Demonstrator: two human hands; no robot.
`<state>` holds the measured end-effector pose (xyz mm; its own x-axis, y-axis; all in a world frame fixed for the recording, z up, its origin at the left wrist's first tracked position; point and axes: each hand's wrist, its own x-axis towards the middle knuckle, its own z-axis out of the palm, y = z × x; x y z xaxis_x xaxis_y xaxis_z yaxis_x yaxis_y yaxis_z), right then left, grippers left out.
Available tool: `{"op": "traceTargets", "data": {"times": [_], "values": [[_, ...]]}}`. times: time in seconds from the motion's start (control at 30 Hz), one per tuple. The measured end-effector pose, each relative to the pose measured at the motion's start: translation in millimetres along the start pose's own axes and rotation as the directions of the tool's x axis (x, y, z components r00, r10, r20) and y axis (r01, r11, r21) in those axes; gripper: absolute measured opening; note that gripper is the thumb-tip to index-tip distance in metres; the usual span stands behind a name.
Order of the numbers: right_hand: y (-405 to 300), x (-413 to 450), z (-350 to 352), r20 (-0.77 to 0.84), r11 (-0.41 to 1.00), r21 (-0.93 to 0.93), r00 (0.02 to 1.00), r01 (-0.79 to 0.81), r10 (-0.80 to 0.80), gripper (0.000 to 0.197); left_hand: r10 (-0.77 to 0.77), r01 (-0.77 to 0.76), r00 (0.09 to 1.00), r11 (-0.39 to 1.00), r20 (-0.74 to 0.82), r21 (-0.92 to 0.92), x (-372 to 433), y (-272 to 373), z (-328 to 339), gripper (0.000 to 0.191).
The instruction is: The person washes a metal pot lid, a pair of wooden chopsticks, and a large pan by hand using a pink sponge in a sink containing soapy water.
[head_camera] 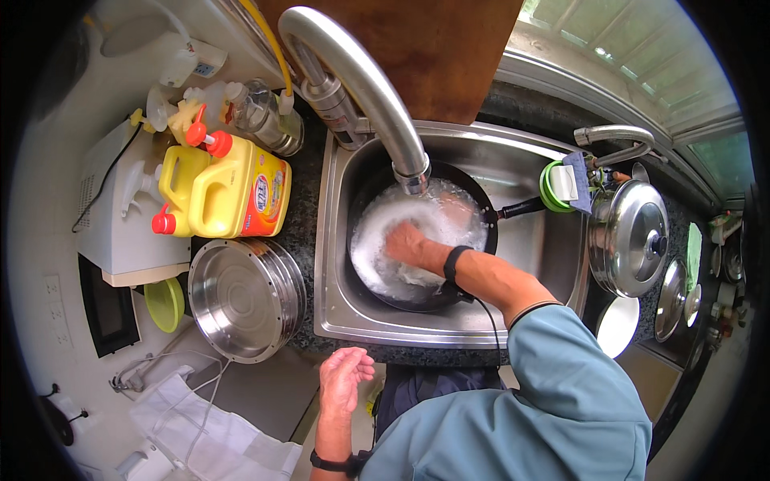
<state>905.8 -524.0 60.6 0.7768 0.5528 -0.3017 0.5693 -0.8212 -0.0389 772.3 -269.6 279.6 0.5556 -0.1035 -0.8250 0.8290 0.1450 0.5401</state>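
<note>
A dark wok with a black handle sits in the stainless-steel sink, full of swirling, foamy water. My right hand is partly under the water near the wok's middle; its fingertips are hidden, so whether it holds something cannot be made out. Above the wok hangs the end of a curved metal faucet. My left hand is outside the sink, in front of the counter edge, with its fingers curled loosely together and nothing visible in them.
Left of the sink stand yellow detergent jugs, a clear plastic bottle and stacked steel pans. On the right are a green-rimmed holder, a second faucet and a lidded steel pot. A wooden board stands behind the sink.
</note>
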Motion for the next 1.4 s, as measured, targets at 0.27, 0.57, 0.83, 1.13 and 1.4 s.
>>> {"op": "traceTargets", "data": {"times": [0.27,0.57,0.83,1.13,1.4], "values": [[83.6,6.3,8.4,-0.102,0.956,-0.162,0.968,-0.245,0.231,0.024,0.044,-0.044,0.999,0.999,-0.032,0.007,-3.1,9.3,3.5,0.014],[119.6,-66.4,23.2,0.283,0.974,0.219,0.959,-0.053,-0.012,0.031,0.075,-0.073,0.997,0.996,0.029,-0.051,-6.0,0.0,7.7,0.014],[27.3,-59.6,42.6,0.437,0.892,0.437,0.894,-0.11,-0.103,0.026,0.048,-0.047,0.999,0.993,0.005,-0.111,-6.6,-11.1,-20.2,0.015],[20.8,35.7,6.6,-0.022,0.927,0.359,0.992,-0.105,0.121,0.02,0.051,-0.064,0.994,0.988,-0.097,-0.139,-14.9,-4.4,-44.4,0.014],[96.0,-3.7,9.9,0.125,0.889,0.249,0.923,-0.385,0.365,0.032,0.069,-0.084,0.992,0.985,-0.102,-0.153,-12.6,-5.1,-44.7,0.014]]}}
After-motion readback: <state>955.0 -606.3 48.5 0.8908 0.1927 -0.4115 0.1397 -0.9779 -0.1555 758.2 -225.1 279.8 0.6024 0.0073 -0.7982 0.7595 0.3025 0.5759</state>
